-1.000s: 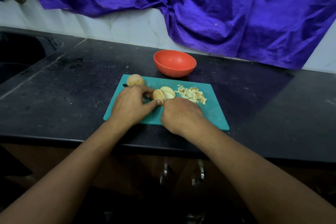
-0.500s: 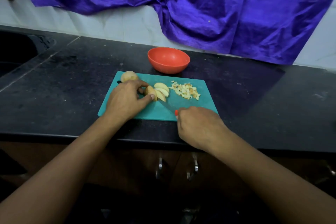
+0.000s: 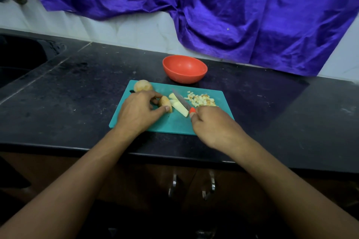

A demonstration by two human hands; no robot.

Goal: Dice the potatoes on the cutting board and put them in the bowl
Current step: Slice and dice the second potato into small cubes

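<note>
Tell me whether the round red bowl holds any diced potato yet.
No: the round red bowl is bare inside; the potato dice lie on the teal board.

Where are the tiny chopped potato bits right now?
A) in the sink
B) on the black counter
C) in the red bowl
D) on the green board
D: the pile of diced potato lies on the cutting board, while the red bowl behind it looks empty.
</note>
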